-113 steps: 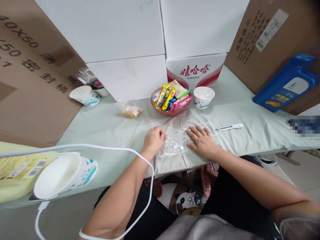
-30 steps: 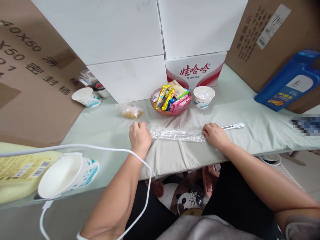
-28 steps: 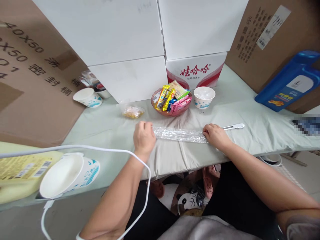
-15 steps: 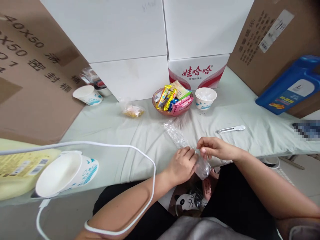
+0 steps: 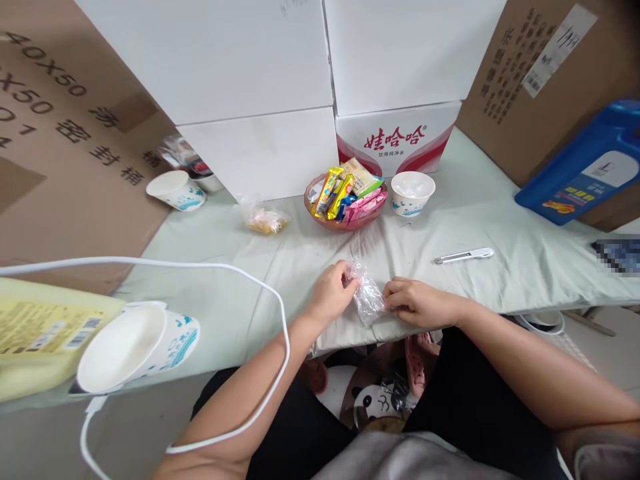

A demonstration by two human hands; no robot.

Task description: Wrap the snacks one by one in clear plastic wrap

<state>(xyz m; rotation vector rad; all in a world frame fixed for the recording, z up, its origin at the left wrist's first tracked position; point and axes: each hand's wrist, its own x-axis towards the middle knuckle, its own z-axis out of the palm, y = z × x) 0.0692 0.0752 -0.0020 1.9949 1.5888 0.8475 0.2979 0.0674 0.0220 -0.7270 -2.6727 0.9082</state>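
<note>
Left hand: thumb and fingers closed, pinching the upper left part of a crumpled clear plastic bag. Right hand: fingers curled in, tips at the bag's right edge; can't tell if they grip it. Bag sits between the hands near the table's front edge.

Surface: pale green, wrinkled tablecloth. White utility knife lies beyond the right hand, to its right. Behind the hands, pink glass bowl full of wrapped snacks; paper cup just right of it, clear plastic inside. Left of the bowl, small clear bag with yellow contents. Another paper cup at back left. Front left: large paper cup beside a pale yellow jug; white cable loops across the left forearm.

Room: stacked white boxes at back, one carton with red print. Brown cardboard boxes flank both sides; blue bottle near the right one. Below the table, a panda face; light floor tiles at right.
</note>
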